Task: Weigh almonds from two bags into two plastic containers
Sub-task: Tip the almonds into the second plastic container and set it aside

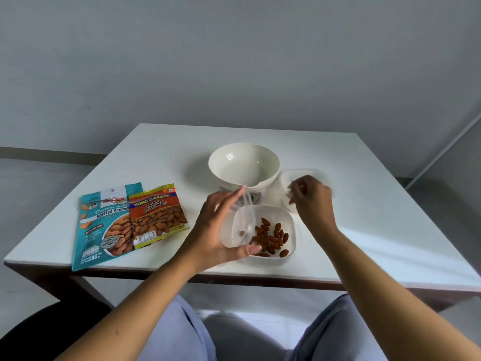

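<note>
Head view. At frame centre, the left hand [217, 230] is gripping a clear plastic lid [240, 226] tilted over the square white plastic container [289, 246], which is holding brown almonds [272, 237]. The right hand [309, 198], fingers curled narrowly, is hovering over a second clear plastic container [320, 175]; whether it is pinching anything cannot be told. A cream scale bowl [243, 165] is standing behind. The teal almond bag [102, 225] and orange almond bag [158, 214] are lying at left on the white table [377, 199].
</note>
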